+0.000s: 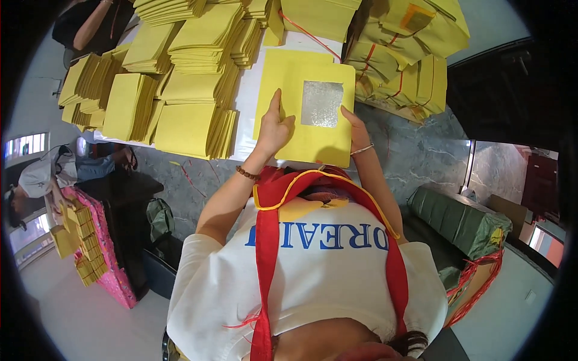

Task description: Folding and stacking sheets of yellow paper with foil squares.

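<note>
In front of me on the table lies a flat yellow envelope [289,78] with a silvery, bumpy-looking rectangular patch [321,104] on its face. Another yellow envelope [289,55] shows from beneath its far edge. My left hand [276,127] rests on the left part of the yellow surface, a finger stretched forward and the thumb apart. At the right edge, my right hand [358,132] grips the envelope; its thumb lies on top beside the silvery patch, and the other fingers are mostly hidden.
Stacks of yellow envelopes [186,129] crowd the white table's left side. Red-tied yellow bundles [397,78] stand at the right. A person's arm [90,29] shows at the far left; another person [45,174] works at a pink-covered table [114,265]. Green wrapped bundles [460,219] sit at right.
</note>
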### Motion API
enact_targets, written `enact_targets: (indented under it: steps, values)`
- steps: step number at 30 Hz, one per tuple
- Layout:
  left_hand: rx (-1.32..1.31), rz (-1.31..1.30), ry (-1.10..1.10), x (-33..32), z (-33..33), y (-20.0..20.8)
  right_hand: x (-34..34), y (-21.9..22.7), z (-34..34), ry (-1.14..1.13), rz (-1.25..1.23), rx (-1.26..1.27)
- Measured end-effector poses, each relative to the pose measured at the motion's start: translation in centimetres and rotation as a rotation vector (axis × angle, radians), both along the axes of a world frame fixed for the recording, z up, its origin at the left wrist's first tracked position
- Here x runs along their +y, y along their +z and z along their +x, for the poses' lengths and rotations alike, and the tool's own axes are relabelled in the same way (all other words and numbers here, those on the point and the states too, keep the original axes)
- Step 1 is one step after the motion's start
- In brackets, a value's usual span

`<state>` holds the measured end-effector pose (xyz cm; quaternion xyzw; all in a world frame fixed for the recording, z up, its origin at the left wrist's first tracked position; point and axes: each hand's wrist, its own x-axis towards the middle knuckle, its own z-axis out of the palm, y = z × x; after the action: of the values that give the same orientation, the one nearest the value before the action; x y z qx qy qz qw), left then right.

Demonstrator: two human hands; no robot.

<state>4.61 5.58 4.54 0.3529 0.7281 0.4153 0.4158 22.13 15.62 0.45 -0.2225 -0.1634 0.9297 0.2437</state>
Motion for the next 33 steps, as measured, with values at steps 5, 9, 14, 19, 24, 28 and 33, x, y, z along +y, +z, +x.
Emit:
enact_targets:
  steps: [5, 9, 14, 19, 24, 28, 33]
  values:
    - [0.113, 0.225, 0.042, -0.1, -0.2, -2.2, -0.2, 0.5, -0.2, -0.008, -0.075, 0.024]
    - [0.15, 0.265, 0.05, -0.1, 0.1, -1.7, -0.1, 0.2, 0.1, -0.002, -0.055, 0.023]
    - [0.32, 0.314, 0.105, -0.3, 0.0, -1.6, 0.0, -0.4, 0.4, -0.016, -0.02, 0.001]
    - [0.727, 0.405, -0.071, -0.6, 0.1, 1.8, -0.2, -0.1, 0.3, -0.049, -0.064, -0.012]
    - [0.669, 0.585, -0.768, -1.4, 2.8, 3.6, -0.1, 0.2, 0.0, -0.082, -0.145, 0.021]
    - [0.722, 0.534, -0.85, -1.2, 2.0, 2.6, 0.6, 0.1, -0.2, -0.063, -0.111, -0.025]
    - [0.629, 0.568, -0.908, -0.4, 1.0, 1.6, 1.2, -0.4, 0.1, 0.028, -0.107, 0.088]
